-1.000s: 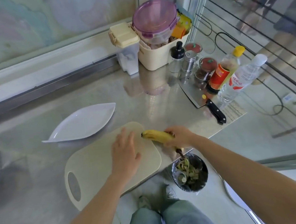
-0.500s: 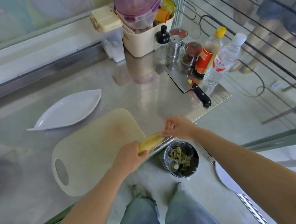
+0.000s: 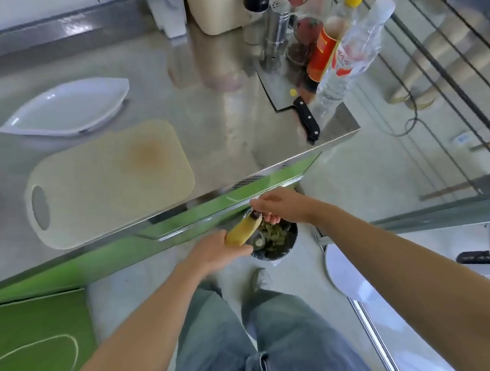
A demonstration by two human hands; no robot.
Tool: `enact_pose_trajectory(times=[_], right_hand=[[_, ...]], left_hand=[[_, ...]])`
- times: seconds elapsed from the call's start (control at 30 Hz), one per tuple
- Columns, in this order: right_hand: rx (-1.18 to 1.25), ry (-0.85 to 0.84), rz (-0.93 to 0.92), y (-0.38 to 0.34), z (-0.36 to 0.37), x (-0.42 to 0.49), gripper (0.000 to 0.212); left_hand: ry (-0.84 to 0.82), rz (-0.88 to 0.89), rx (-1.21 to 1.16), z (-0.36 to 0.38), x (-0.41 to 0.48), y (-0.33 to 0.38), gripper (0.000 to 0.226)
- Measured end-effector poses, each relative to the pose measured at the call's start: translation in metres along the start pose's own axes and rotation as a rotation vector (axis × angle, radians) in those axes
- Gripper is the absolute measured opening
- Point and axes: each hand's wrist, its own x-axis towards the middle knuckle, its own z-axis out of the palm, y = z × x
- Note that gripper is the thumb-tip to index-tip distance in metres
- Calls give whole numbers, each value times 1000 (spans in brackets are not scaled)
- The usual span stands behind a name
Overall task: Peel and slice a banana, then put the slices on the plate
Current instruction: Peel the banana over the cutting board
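I hold a yellow unpeeled banana (image 3: 242, 231) below the counter's front edge, right above a small bin (image 3: 276, 242) of green scraps on the floor. My left hand (image 3: 217, 252) grips its lower end. My right hand (image 3: 276, 209) pinches the dark stem tip at its upper end. The beige cutting board (image 3: 108, 180) lies bare on the steel counter. Behind it, at the left, sits the white leaf-shaped plate (image 3: 62, 108). A cleaver (image 3: 295, 102) with a black handle lies near the counter's right corner.
Bottles (image 3: 347, 47), a steel shaker (image 3: 276, 23) and jars crowd the counter's back right, beside a beige caddy (image 3: 217, 5). Metal bars run along the right. My legs in jeans stand below, with a white round object (image 3: 345, 277) on the floor to the right.
The banana has left the board and come down off the counter to above the bin. My left hand took hold of its lower end, and my right hand moved to the stem.
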Motion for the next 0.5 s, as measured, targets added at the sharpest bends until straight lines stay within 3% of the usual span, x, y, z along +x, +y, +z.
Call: enact_pose_trajectory(times=[0.17,0.4,0.5], right_hand=[[332,-29,29,28,10,-11,38],[1103,83,162,49,28,-16,55],[1346,178,225,46,31,-17,50]], left_hand=[[127,28,-18,39,-1,2,29],[77,140,-120,53,1,5,25],[44,182,-202,48,-1,8,24]])
